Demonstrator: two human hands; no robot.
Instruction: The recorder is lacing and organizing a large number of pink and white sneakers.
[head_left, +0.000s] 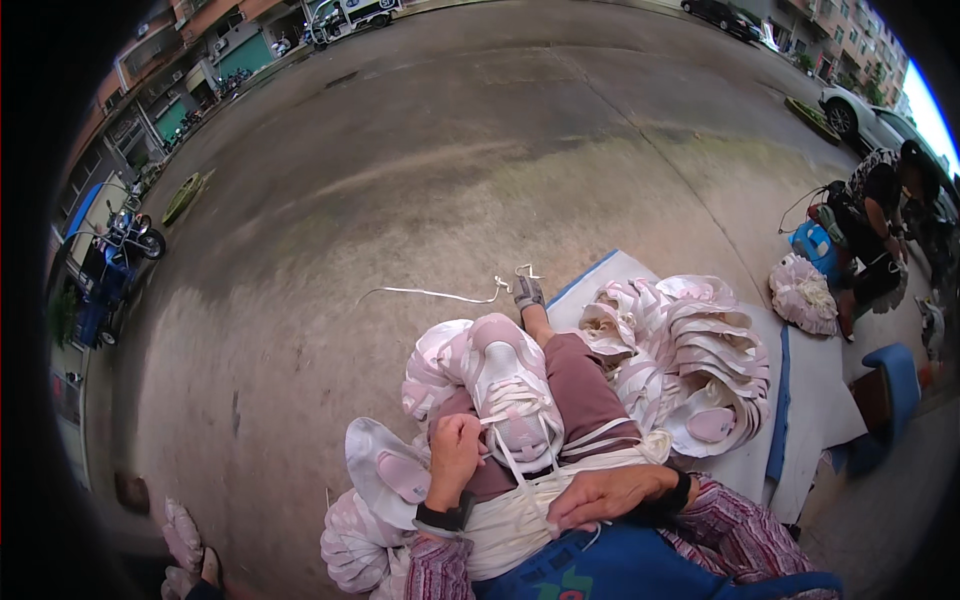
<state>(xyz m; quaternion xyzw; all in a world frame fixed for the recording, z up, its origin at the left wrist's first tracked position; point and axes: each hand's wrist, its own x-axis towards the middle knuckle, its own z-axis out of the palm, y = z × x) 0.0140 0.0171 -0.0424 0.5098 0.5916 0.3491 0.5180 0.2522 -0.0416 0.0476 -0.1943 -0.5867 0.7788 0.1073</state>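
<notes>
A white and pink shoe upper (512,375) lies across my lap, its pale laces threaded in a row up the front. My left hand (457,458) is closed at the upper's left edge, by a lace at the collar; what its fingers grip is hidden. Below the upper, my right hand (612,494) pinches a white shoelace (513,468) that runs down from the eyelets. A thick bundle of loose white laces (500,535) spreads over my lap, above a blue apron (600,568). Another upper (385,470) rests beside my left wrist.
Stacked uppers (715,345) lie on a pale sheet (800,400) at my right. More uppers (355,540) hang at my lower left. A loose lace (430,293) trails on the concrete. At far right, a person (880,210) bends near a blue chair (893,385) and another bundle (802,293).
</notes>
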